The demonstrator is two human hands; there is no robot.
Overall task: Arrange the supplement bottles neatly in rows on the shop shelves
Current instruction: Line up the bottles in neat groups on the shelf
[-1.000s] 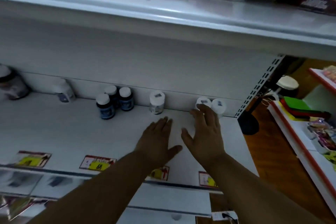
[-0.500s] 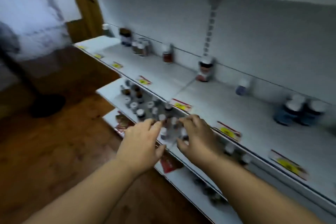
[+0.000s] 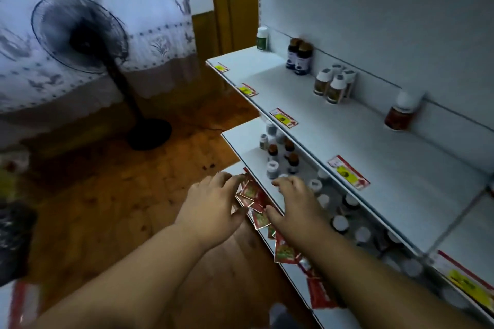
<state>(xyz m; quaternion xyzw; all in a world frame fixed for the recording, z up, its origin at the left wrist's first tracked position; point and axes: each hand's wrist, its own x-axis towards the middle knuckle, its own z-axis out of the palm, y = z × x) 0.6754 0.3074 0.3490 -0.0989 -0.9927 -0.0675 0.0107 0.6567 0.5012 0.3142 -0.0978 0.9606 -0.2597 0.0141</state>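
White shelving running right; left hand and right hand spread, empty, reaching toward crowded supplement bottles; better gripping one upright, avoiding neighbours.

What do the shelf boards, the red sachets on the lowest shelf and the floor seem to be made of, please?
The upper shelf board looks like white painted sheet metal: thin, smooth, with a folded front edge. The red sachets seem to be glossy foil or plastic film, since their edges catch light. The floor appears to be varnished wood, brown with a soft sheen, though blur leaves laminate possible.
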